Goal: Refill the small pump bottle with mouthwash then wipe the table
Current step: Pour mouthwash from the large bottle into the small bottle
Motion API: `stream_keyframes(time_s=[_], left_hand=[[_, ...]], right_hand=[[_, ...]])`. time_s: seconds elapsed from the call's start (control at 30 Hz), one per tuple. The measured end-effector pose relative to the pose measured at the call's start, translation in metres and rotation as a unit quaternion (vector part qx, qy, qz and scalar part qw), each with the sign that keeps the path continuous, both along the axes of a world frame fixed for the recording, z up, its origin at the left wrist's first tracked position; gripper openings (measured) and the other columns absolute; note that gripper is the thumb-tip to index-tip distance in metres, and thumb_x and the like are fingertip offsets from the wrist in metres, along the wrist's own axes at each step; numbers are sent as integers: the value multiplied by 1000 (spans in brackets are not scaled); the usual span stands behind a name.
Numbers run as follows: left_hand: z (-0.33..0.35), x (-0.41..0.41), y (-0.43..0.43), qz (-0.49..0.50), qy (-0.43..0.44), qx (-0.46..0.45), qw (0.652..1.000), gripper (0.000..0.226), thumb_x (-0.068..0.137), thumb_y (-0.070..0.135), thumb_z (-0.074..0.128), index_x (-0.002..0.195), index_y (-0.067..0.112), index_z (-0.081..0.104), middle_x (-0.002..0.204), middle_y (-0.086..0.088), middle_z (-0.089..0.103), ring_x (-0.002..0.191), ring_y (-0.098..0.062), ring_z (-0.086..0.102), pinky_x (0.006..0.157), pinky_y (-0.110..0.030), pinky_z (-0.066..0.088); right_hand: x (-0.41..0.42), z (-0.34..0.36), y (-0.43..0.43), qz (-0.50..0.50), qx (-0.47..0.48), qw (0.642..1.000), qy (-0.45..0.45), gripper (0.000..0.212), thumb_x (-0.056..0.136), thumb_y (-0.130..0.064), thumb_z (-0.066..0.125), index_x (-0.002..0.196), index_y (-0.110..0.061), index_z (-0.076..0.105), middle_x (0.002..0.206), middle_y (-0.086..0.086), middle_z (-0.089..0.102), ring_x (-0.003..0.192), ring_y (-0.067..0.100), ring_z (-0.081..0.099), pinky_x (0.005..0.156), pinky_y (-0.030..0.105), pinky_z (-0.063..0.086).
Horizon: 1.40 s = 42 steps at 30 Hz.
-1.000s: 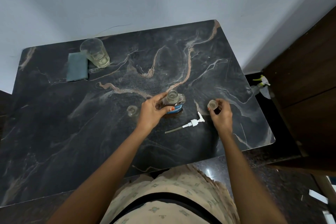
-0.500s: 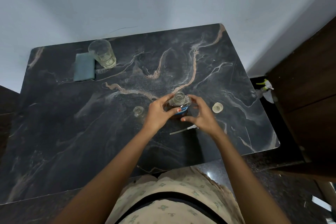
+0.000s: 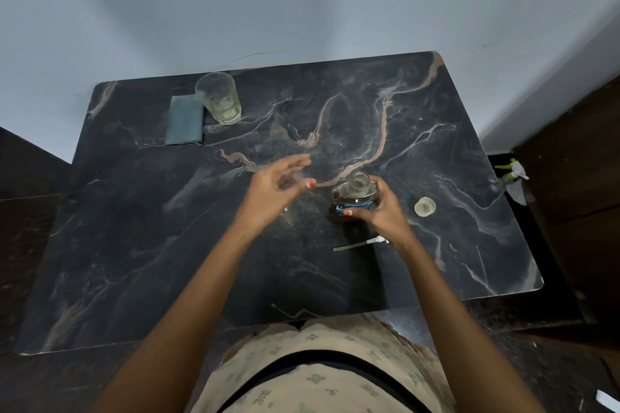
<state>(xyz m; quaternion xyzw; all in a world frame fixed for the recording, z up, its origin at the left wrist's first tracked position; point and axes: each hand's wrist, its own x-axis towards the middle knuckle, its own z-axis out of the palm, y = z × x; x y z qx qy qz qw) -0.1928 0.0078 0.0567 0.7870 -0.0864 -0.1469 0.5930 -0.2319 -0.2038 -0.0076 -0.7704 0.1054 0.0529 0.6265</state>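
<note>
mouthwash bottle (image 3: 352, 198) in right hand (image 3: 382, 211); writing on blue label (image 3: 359, 205) unreadable.

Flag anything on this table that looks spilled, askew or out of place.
No spill shows. The white pump head with its dip tube lies flat on the dark marble table, and the clear round cap sits loose beside the open brown mouthwash bottle that the right hand grips.

Indoors at a home, judging by the furnishings: dark marble table (image 3: 419, 151) against a plain pale wall (image 3: 302, 3); drinking glass (image 3: 219, 99) and folded cloth (image 3: 184, 121) beyond and left of the left hand (image 3: 271, 191); wooden cabinet (image 3: 577, 178) and spray bottle (image 3: 515, 178) on the dark stone floor (image 3: 553, 362), well right of the right hand (image 3: 379, 208).
</note>
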Motion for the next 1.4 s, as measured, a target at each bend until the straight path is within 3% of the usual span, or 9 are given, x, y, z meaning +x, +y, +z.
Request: stream_keyframes(time_s=[0.1, 0.23, 0.33, 0.47, 0.7, 0.93, 1.03, 1.27, 1.4], left_hand=[[-9, 3, 31, 49, -5, 4, 999, 40, 82, 9, 63, 115, 30, 55, 115, 11, 61, 110, 1, 55, 96, -21, 44], [-38, 1, 64, 2, 30, 72, 997, 61, 77, -14, 58, 130, 14, 44, 129, 6, 48, 125, -10, 43, 104, -14, 31], [-59, -4, 68, -56, 78, 89, 991, 75, 71, -9, 68, 134, 16, 38, 138, 1, 41, 130, -13, 35, 109, -25, 24], [-71, -11, 51, -38, 116, 10, 992, 70, 67, -7, 72, 126, 17, 45, 130, 5, 48, 125, -9, 43, 107, -22, 29], [-69, -12, 34, 10, 100, -20, 995, 51, 67, -1, 74, 112, 19, 58, 109, 5, 64, 98, 7, 59, 79, -5, 43], [-51, -11, 30, 20, 75, -42, 996, 46, 68, 7, 75, 105, 31, 60, 102, 15, 67, 101, 0, 61, 82, -9, 46], [-41, -10, 27, 16, 61, -53, 997, 52, 69, 9, 75, 117, 19, 57, 107, 11, 66, 107, -4, 60, 92, -15, 46], [-13, -8, 19, 9, 6, -82, 997, 50, 68, 6, 76, 113, 21, 58, 105, 12, 66, 101, 0, 61, 85, -11, 46], [-3, -8, 18, 24, -23, -70, 997, 56, 62, 15, 79, 106, 41, 56, 104, 20, 64, 102, 4, 60, 90, -11, 44]], right_hand=[[0, -1, 1, -4, 12, 1000, 7, 60, 61, 3, 79, 99, -33, 50, 98, -13, 62, 85, -10, 61, 74, 5, 46], [0, -2, 1, -11, 32, 999, 12, 62, 61, 7, 77, 105, -26, 50, 98, -10, 62, 88, -4, 60, 74, 6, 47], [2, -2, 1, -1, 38, 999, 23, 60, 62, 8, 76, 109, -18, 50, 100, -3, 63, 90, 1, 60, 75, 7, 48], [2, -1, 2, 0, 29, 999, 31, 55, 62, 5, 78, 107, -14, 53, 101, 2, 64, 90, 6, 61, 75, 8, 49], [-4, -3, 9, -41, -7, 999, 2, 53, 60, 2, 80, 95, -29, 56, 93, -9, 66, 85, -3, 64, 74, 11, 50], [-3, 6, 24, -71, -57, 994, -64, 57, 57, -5, 84, 101, -29, 56, 94, -11, 66, 90, 0, 64, 78, 11, 50], [2, 21, 26, -73, -77, 989, -106, 56, 58, -6, 84, 103, -26, 56, 95, -17, 64, 90, -7, 62, 78, 9, 49], [18, 53, 22, -56, -152, 965, -206, 58, 57, 0, 82, 107, -12, 55, 96, -15, 59, 88, -22, 55, 75, -3, 41], [22, 70, 18, -8, -225, 948, -227, 56, 61, -8, 82, 110, -8, 56, 98, -7, 62, 86, -1, 60, 77, 1, 42]])
